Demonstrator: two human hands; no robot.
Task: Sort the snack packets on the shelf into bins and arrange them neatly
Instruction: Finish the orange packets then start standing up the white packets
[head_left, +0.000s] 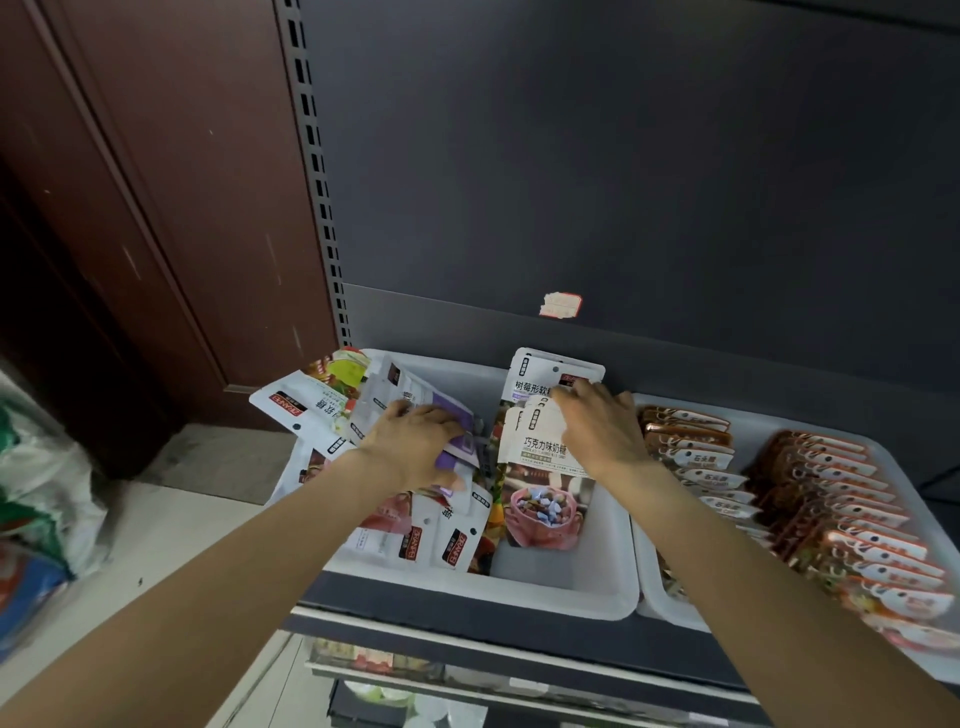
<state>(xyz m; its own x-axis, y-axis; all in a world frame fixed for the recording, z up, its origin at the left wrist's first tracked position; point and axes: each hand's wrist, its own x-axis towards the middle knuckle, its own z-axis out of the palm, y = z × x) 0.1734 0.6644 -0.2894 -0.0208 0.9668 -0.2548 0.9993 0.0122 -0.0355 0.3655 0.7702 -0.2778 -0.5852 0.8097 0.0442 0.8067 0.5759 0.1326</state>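
Head view looks down on a dark grey metal shop shelf (519, 616) carrying two white plastic bins side by side. In the left white bin (571, 597) the sorting is under way: the left hand (415, 447) grips a glossy white-and-purple snack packet (457, 441) lying on a loose, tumbled heap of white glossy packets (322, 415) that spills over the bin's left edge, while the right hand (602, 431) pinches the tops of a few upright white packets printed with a pink cup of candies (540, 499), which stand in the bin's right half against its far wall. My reading is that the step in hand is pulling like packets out of the jumble and standing them in a row; most of the heap looks unsorted yet. The next move probably calls for lifting the purple packet clear without dragging its slippery neighbours off the edge, then slotting it beside its own kind while the right hand steadies the standing row so it does not topple. The right white bin (670, 613), touching the first, already holds tidy overlapping rows of brown-and-white packets (810, 499). Behind rises a dark grey back panel (623, 182) bearing a torn pale sticker (561, 304); a perforated upright (317, 171) edges it. To the left are a reddish-brown wooden door (156, 182), a pale floor and crumpled plastic bags (36, 493).
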